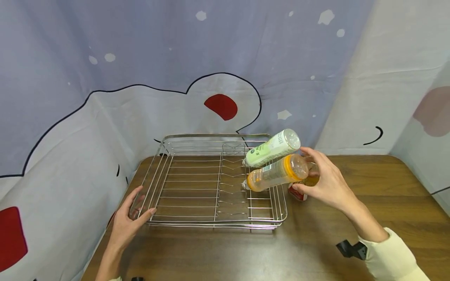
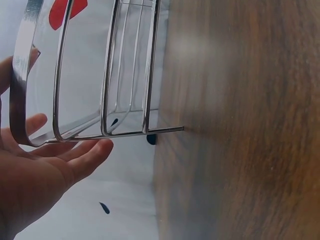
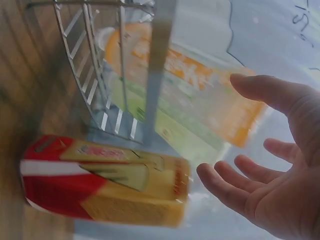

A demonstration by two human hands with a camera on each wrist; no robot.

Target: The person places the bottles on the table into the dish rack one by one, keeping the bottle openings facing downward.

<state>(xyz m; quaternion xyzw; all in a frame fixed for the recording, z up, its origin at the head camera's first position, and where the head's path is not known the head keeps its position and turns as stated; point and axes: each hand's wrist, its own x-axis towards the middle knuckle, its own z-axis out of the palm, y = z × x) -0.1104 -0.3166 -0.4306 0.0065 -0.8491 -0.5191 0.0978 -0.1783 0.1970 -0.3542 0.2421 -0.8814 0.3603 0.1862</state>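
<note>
My left hand (image 1: 124,224) is at the front left corner of a wire dish rack (image 1: 191,224), fingers spread loosely around the corner beside its rim. Neck down and tilted in the rack's right section leans a clear bottle with orange bands (image 1: 272,175). Close behind it, a green and white bottle (image 1: 270,148) leans the same way. My right hand (image 1: 328,181) is beside the orange-banded bottle's raised base, thumb and fingers spread apart. In the right wrist view, the fingers (image 3: 235,180) are spread, with nothing gripped between them.
A red and gold can (image 3: 105,185) stands on the wooden table (image 1: 386,195) just right of the rack, mostly hidden in the head view. A printed curtain (image 1: 140,117) hangs behind and along the left side.
</note>
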